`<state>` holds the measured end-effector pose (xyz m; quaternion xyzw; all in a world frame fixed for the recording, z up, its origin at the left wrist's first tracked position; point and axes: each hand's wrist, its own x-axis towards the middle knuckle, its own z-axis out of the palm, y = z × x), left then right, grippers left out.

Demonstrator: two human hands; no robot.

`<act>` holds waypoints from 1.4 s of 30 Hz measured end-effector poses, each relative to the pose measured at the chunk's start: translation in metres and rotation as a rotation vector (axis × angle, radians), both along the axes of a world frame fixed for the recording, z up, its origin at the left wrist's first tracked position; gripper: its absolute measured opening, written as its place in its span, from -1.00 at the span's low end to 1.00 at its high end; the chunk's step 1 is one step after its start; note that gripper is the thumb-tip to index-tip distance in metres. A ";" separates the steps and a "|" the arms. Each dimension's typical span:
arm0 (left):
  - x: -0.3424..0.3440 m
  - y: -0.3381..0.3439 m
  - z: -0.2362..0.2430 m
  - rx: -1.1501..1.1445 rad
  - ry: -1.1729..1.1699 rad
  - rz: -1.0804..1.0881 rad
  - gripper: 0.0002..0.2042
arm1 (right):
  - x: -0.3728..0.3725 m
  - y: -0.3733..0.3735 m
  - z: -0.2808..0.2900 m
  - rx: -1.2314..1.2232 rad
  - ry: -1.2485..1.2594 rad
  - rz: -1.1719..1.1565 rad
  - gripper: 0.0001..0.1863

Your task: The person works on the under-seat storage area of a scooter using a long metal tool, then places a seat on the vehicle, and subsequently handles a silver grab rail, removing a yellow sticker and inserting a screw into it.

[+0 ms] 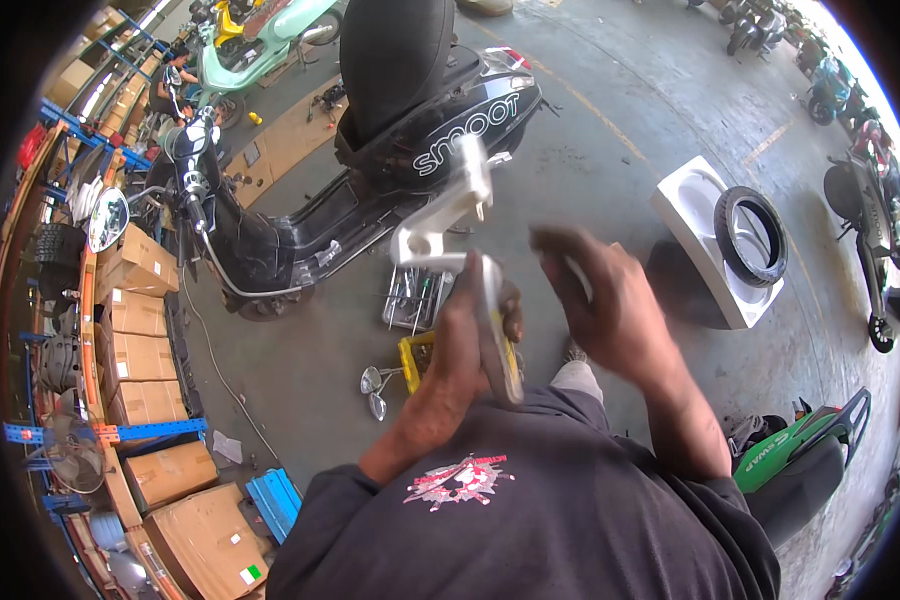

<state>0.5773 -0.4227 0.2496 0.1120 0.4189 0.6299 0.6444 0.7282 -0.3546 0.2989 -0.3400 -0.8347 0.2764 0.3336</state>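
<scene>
Gripping a bent, silvery metal bracket (448, 212) with the left hand (462, 335), I saw the right hand (612, 305) curved, half-spread, nearby.

The metal bracket (448, 212) is silver-grey. The near scooter (300, 235) is black with white lettering (467, 135); the shirt (590, 510) is charcoal — its print (460, 483) red and white. The tyre (756, 271) is black, the tray (686, 188) white, the crate (409, 362) yellow, the boxes (150, 358) brown — the far scooter (260, 68) mint green.

On my feed I read outlined white lettering (467, 135) along the black scooter's tail panel (519, 104), white letters (773, 458) on the green bodywork (815, 422), red lettering (487, 461) on the dark shirt (600, 520).
</scene>
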 end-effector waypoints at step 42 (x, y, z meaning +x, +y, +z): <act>0.027 -0.028 -0.026 0.462 0.374 0.193 -0.73 | 0.003 -0.056 0.009 -0.549 -0.042 0.022 -0.86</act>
